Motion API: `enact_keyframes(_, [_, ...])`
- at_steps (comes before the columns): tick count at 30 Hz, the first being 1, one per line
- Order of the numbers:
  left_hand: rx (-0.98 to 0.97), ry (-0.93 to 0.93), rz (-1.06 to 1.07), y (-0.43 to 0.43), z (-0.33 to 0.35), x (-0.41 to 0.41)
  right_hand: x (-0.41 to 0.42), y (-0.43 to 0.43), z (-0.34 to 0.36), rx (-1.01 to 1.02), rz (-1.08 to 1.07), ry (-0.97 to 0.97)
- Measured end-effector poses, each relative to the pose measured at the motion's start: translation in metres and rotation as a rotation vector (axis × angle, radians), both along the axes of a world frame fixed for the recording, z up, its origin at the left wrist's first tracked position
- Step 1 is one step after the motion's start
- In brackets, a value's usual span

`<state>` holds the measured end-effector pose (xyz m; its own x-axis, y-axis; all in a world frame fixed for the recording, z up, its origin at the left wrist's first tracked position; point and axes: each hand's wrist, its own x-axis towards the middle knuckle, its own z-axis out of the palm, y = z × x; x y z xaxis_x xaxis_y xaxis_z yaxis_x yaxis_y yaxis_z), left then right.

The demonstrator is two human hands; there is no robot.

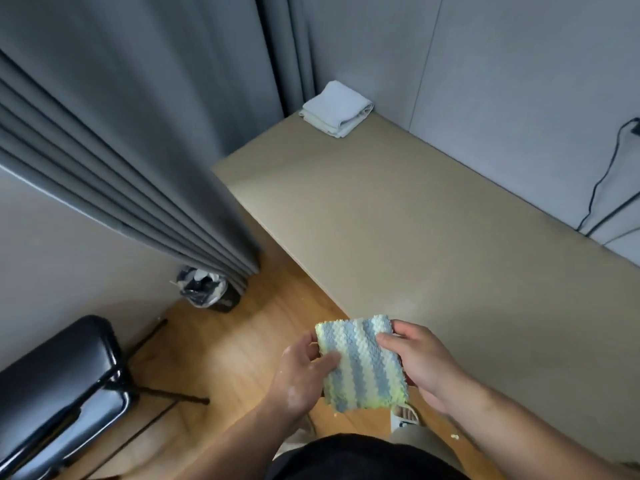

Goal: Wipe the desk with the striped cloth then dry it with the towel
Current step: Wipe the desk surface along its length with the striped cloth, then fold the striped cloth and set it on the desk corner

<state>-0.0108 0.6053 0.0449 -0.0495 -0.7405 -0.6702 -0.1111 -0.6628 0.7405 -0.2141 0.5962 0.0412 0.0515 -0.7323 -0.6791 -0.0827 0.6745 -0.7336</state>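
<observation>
Both hands, left (304,372) and right (420,363), pinched the striped cloth (363,367) beside the desk (398,220); a loose one-sided pinch risked dropping it.

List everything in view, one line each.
cloth: one, blue, white and yellow stripes, held up by the desk's near edge
towel: one, white, folded, desk's far corner
desk: one, tan, along the grey wall
curtain: one, grey, left of the desk
bin: one, dark, bag-lined, on the floor below the curtain
seat: one, black, lower left
cable: black, count unclear, on the wall at right
floor: wood, brown
left hand: one, holds the cloth's left edge
right hand: one, holds its right edge
</observation>
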Motion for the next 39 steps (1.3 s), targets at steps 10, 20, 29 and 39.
enact_keyframes(10, [-0.013,0.010,-0.325,-0.147,0.003,0.103,0.110,-0.074,0.008,0.054,-0.417,-0.064])
enact_keyframes(20, [0.004,-0.063,-0.469,-0.282,-0.015,0.094,0.109,-0.173,-0.003,0.019,-0.452,-0.083])
enact_keyframes(29, [0.042,-0.104,-0.529,-0.412,-0.028,0.040,0.063,-0.276,-0.039,-0.095,-0.349,0.080])
enact_keyframes(39, [-0.274,-0.240,-0.851,-0.561,-0.063,-0.061,0.001,-0.397,-0.070,-0.163,-0.413,0.429])
